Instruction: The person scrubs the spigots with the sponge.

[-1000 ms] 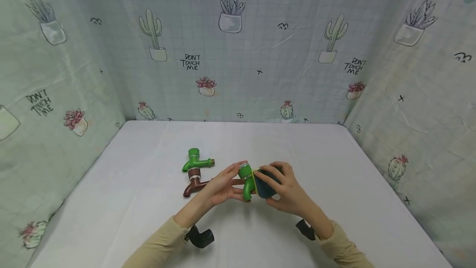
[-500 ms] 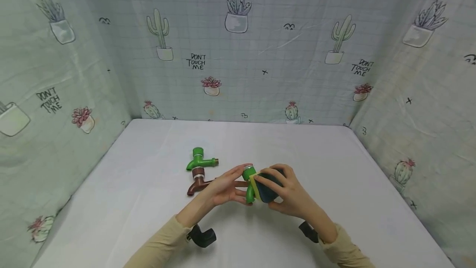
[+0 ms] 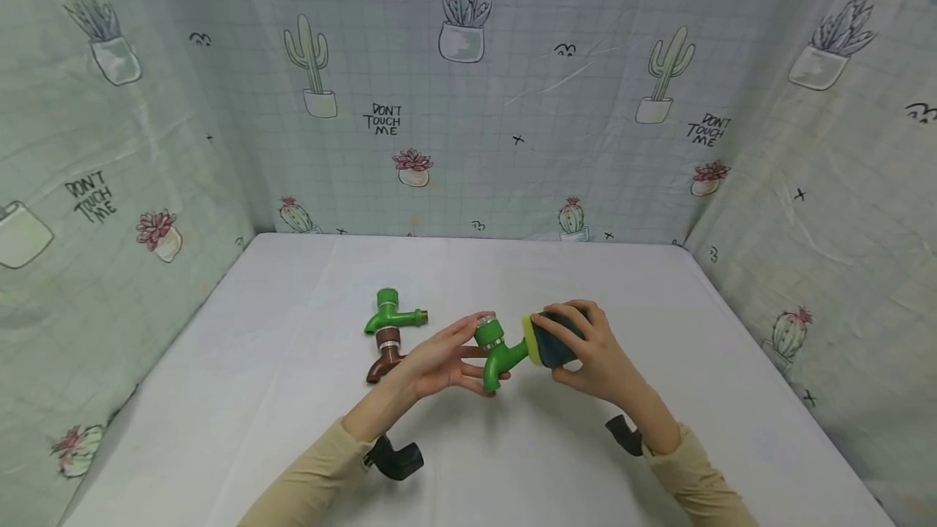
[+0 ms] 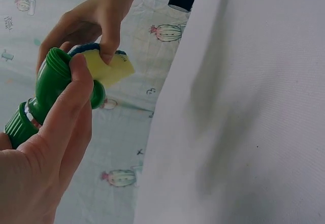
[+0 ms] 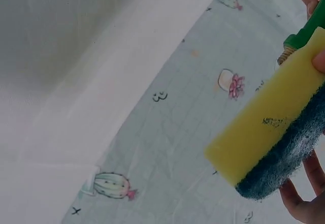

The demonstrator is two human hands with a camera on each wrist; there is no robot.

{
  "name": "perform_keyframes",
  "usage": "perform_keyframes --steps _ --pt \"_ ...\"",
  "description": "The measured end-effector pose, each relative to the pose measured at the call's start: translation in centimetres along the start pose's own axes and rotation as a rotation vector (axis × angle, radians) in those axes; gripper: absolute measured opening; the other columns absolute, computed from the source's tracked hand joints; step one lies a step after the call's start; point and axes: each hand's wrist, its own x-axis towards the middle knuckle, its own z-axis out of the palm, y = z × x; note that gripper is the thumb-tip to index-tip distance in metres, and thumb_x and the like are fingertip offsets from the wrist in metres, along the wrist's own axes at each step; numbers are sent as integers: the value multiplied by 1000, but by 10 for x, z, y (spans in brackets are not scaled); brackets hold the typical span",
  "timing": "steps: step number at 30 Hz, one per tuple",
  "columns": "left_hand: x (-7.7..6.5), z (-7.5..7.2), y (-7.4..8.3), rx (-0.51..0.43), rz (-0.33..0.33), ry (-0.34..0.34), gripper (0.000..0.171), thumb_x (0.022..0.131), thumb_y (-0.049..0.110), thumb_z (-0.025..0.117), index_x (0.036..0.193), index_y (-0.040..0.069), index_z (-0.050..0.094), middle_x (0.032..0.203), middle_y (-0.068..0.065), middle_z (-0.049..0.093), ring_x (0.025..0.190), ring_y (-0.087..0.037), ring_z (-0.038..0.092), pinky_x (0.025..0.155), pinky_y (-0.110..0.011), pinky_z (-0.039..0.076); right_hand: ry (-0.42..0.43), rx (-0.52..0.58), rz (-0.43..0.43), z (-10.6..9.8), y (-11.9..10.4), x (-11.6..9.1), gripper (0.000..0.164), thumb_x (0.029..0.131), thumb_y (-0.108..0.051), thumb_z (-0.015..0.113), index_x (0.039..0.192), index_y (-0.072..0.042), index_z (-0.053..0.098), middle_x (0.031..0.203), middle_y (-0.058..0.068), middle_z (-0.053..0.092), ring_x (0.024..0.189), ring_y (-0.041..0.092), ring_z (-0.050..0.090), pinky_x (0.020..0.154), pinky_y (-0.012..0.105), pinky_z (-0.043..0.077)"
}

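Above the table, my left hand (image 3: 444, 362) holds a green tap (image 3: 498, 358) by its ribbed knob and body, spout pointing down. Its threaded inlet end shows in the right wrist view, close by the sponge. My right hand (image 3: 594, 352) grips a scrubbing sponge (image 5: 274, 127), yellow foam on one side and dark blue scouring layer on the other. The yellow face is turned to the tap's inlet pipe (image 3: 518, 351). In the left wrist view the sponge (image 4: 109, 69) sits just behind the tap's spout (image 4: 60, 64), the right thumb pressing on its foam.
A second green tap (image 3: 388, 315) lies on the white table (image 3: 307, 299), left of the hands. Against it lies a brown tap (image 3: 385, 360), partly hidden by my left hand. Patterned cloth walls (image 3: 468, 137) enclose the table at the back and sides.
The sponge in my right hand has moved right and up, away from the tap's body toward its inlet end. The tap's side pipe now shows. My left hand keeps its hold.
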Motion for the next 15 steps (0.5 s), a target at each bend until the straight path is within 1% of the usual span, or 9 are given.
perform_keyframes --steps 5,8,12,15 --pt "3 0 0 -9 3 9 46 96 38 32 139 24 24 124 -19 40 94 -35 61 83 -59 43 6 -4 -10 2 -6 1 79 54 -18 80 126 -17 49 123 6 47 111 29 34 83 49 41" --pt "4 1 0 -4 13 21 47 97 37 31 140 23 22 128 -22 37 98 -39 59 83 -60 42 11 -16 -35 4 -13 3 80 53 -20 81 126 -17 49 123 6 47 112 30 34 85 50 39" --pt "5 2 -2 0 20 48 47 97 37 28 141 22 20 135 -26 28 110 -50 47 85 -62 39 25 -15 -76 8 -24 6 83 50 -21 83 126 -15 50 123 7 47 111 31 33 85 50 38" --pt "6 3 -4 8 28 78 47 98 37 25 142 22 18 138 -28 23 116 -53 38 87 -63 36 39 2 -109 10 -33 8 82 50 -21 83 125 -15 50 123 6 47 110 31 34 85 48 39"
